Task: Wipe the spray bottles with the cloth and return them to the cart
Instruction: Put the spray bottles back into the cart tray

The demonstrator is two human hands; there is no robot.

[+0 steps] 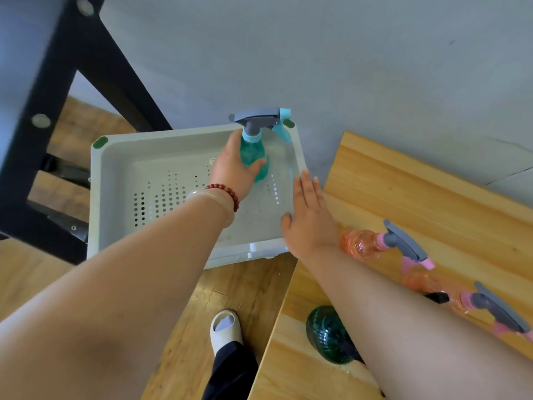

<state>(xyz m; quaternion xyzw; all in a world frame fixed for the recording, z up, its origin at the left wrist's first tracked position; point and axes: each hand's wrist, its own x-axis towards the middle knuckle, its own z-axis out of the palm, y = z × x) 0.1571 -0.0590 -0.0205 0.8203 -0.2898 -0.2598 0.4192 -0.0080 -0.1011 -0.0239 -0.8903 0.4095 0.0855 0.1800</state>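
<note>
- We see the left hand's fingers [257, 166] curled round the body of the teal spray bottle [253, 153], thumb on the near side and the others hidden behind it. It is a firm wrap-around hold just below the neck.
- The left hand [232, 171] holds that bottle upright in the far right corner of the cart tray [115, 174]. Its grey trigger head rises above the tray's far rim and its nozzle points right. We cannot tell whether its base touches the perforated tray floor.
- The right hand's fingers [307, 192] are straight and close together and hold nothing. Their tips lie at the tray's right rim.
- The right hand [310, 226] is flat, palm down, over the tray's near right corner, where the tray meets the left edge of the worktop [403, 180]. We cannot tell whether it presses on the rim or hovers over it.
- On the left wrist we see a red bead bracelet [227, 192] and a pale bangle [220, 204].
- On the worktop, just beyond the right wrist, a pink spray bottle [363, 243] lies on its side. A second pink spray bottle [421, 280] lies nearer the right edge, its body just beside the first one's trigger.
- A dark green bottle [326, 333] lies near the worktop's left edge, partly hidden under the right forearm.
- Beneath the tray is a wooden floor [245, 284], with a pale slipper [225, 330] on a foot. A black frame [57, 111] stands to the tray's left.
</note>
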